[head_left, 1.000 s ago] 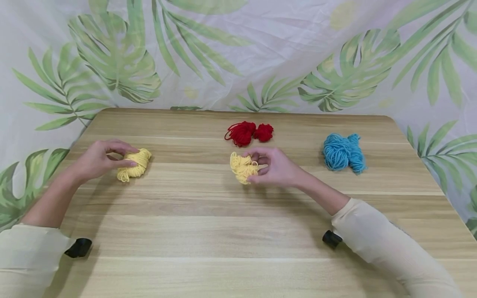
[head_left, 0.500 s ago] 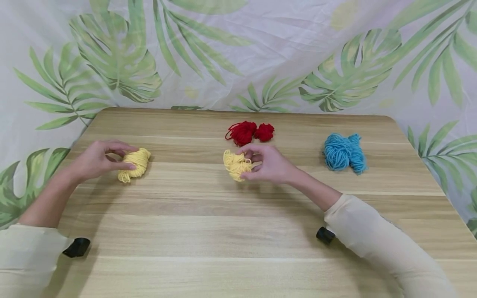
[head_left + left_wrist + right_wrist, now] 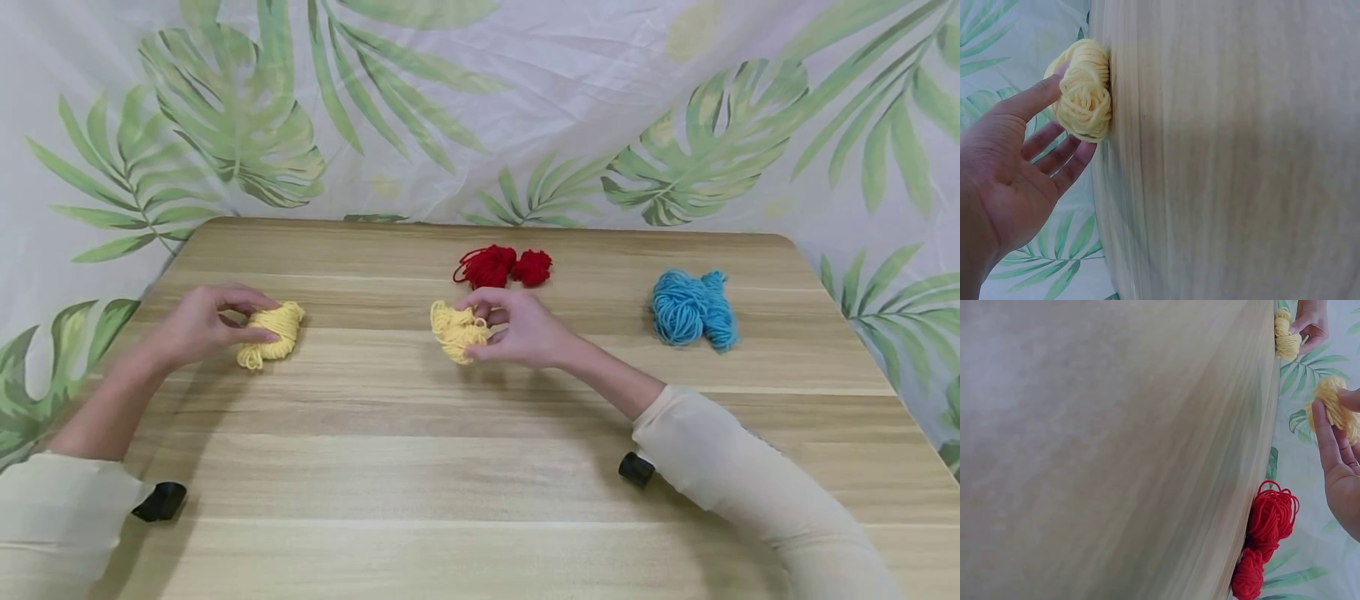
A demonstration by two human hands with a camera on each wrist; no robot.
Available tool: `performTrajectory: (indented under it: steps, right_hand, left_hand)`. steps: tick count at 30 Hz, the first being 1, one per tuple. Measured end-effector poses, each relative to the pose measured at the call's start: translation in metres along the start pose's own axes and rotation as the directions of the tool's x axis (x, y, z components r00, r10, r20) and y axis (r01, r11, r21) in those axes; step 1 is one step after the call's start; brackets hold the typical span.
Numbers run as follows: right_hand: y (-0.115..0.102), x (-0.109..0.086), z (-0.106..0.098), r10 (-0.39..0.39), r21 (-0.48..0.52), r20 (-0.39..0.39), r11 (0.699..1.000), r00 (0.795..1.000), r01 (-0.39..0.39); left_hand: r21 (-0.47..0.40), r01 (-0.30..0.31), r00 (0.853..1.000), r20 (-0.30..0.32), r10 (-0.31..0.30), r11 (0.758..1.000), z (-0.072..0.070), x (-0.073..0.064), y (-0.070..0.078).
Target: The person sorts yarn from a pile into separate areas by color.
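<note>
At the table's left side my left hand (image 3: 213,323) holds a yellow yarn bundle (image 3: 279,329) between thumb and fingers. The left wrist view shows this wound bundle (image 3: 1087,103) lying against the tabletop, with the thumb on its near side. My right hand (image 3: 525,329) pinches a second, looser yellow yarn bundle (image 3: 456,332) near the middle. In the right wrist view that bundle (image 3: 1332,403) is raised off the table. A red yarn bundle (image 3: 487,267), tied in two lobes, lies just behind my right hand.
A blue yarn bundle (image 3: 688,307) lies on the right of the wooden table (image 3: 480,475). Behind the far edge hangs a leaf-patterned cloth (image 3: 450,108). Black wrist devices (image 3: 636,469) stick out below both sleeves.
My right hand has carried its yellow yarn bundle leftward, nearer to the other one. The left hand and its bundle have stayed nearly still.
</note>
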State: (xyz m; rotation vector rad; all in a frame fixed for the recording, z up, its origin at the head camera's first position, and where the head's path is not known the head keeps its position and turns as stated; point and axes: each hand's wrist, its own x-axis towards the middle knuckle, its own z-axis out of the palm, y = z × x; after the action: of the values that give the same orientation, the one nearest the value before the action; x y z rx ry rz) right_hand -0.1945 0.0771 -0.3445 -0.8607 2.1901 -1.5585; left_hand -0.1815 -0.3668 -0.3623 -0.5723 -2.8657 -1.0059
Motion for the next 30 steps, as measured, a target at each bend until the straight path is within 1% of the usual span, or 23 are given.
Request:
performTrajectory:
  steps: [4,7,11,17,22,30]
  right_hand:
    - [0.0,0.004,0.002,-0.001,0.013,0.001,1.0,1.0,0.001]
    - [0.0,0.007,0.004,0.002,0.022,0.007,1.0,1.0,-0.002]
    - [0.0,0.01,0.006,0.007,0.016,0.012,1.0,1.0,-0.008]
    - [-0.003,0.013,0.009,0.016,0.007,0.014,1.0,1.0,-0.016]
    - [-0.002,0.016,0.012,0.011,-0.005,0.022,1.0,1.0,-0.011]
    - [-0.001,0.02,0.014,0.018,-0.05,0.027,0.999,0.999,-0.017]
  left_hand:
    - [0.003,0.008,1.0,-0.003,-0.008,1.0,0.001,-0.001,0.001]
    - [0.014,0.003,1.0,0.003,-0.003,1.0,0.001,0.0,0.0]
    - [0.012,0.002,1.0,0.013,-0.002,1.0,0.001,0.001,-0.001]
    - [0.003,0.02,1.0,0.016,-0.02,1.0,-0.001,0.001,0.0]
    - [-0.037,0.031,1.0,0.004,-0.031,0.999,-0.003,-0.002,0.001]
    - [-0.065,0.046,0.998,-0.028,-0.047,0.997,-0.005,-0.003,0.003]
